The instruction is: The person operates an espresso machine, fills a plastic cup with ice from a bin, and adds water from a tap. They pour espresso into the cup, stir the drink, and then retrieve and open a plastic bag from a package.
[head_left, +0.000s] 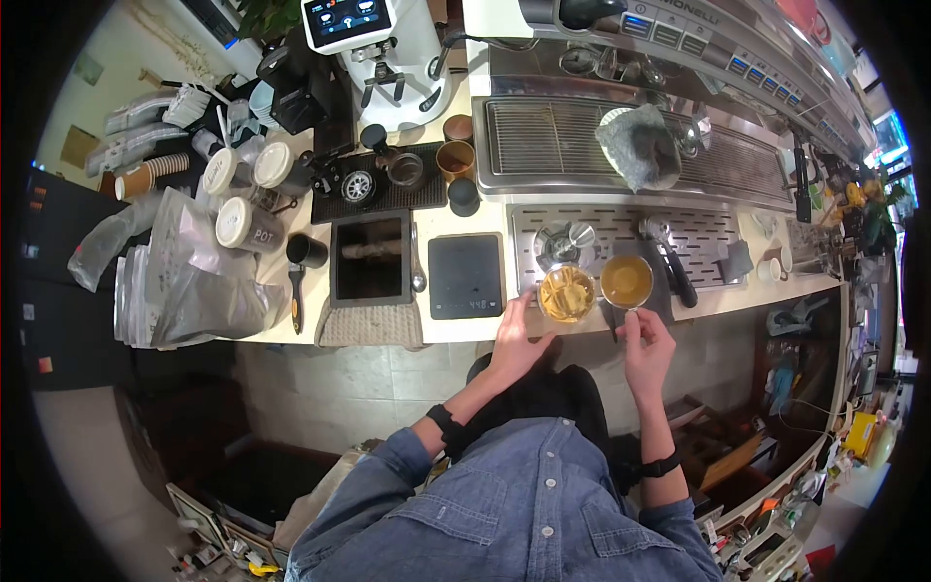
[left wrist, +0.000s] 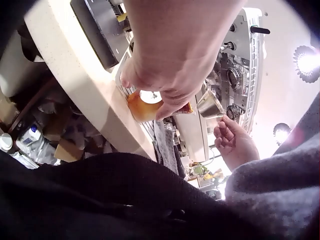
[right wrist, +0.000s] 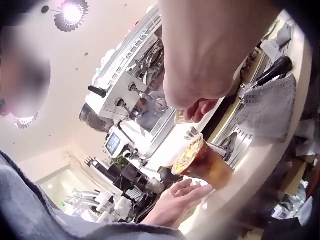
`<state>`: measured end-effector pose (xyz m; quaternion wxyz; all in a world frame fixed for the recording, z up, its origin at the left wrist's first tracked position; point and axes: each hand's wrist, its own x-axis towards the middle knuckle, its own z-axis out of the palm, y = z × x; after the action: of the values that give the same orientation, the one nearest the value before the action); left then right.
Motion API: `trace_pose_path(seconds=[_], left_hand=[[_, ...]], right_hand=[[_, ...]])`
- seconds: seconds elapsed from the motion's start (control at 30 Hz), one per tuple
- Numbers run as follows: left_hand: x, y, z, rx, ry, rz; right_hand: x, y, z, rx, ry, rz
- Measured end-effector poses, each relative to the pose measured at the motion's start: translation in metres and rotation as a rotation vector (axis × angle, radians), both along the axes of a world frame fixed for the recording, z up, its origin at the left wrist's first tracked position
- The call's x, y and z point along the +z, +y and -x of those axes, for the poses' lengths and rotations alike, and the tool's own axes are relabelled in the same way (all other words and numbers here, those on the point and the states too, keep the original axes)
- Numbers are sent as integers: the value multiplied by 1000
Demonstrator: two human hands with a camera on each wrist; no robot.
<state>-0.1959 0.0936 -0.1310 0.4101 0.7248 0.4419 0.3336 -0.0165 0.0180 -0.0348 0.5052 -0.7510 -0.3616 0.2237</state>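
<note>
A clear cup of amber drink with ice (head_left: 565, 294) stands near the counter's front edge; its side shows brown-orange in the right wrist view. My left hand (head_left: 516, 347) is beside this cup, fingers straight and thumb spread, fingertips close to its wall in the right wrist view. With thumb and fingers my right hand (head_left: 648, 351) pinches the handle of a small tapered metal cup (head_left: 626, 282), whose inside looks golden from above. This metal cup (left wrist: 210, 104) is held up to the right of the drink, and it is mostly hidden in the right wrist view.
Left of the drink lies a black scale (head_left: 465, 274) with lit digits. Behind is a slotted metal drip tray (head_left: 621, 225) with a glass vessel (head_left: 562, 242). A portafilter (head_left: 671, 264) lies on the right over a grey cloth (right wrist: 270, 107). Bags and lidded tubs (head_left: 242, 223) crowd the left.
</note>
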Motion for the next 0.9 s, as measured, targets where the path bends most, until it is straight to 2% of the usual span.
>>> trace_pose_path(seconds=[0.1,0.2,0.33,0.8,0.9], left_hand=[[-1,-2,6,-32,31,11],[1,-4,10,-55,56,45],[-1,-4,13,-63,45,90],[0,-1,20,-104,33,108],[-1,-1,21,-125,23,136]], right_hand=[[9,1,8,93,-392,-10],[3,3,3,325,-852,-86],[-2,5,9,326,-920,-112],[1,11,9,261,-875,-98],[5,9,18,23,-382,-45]])
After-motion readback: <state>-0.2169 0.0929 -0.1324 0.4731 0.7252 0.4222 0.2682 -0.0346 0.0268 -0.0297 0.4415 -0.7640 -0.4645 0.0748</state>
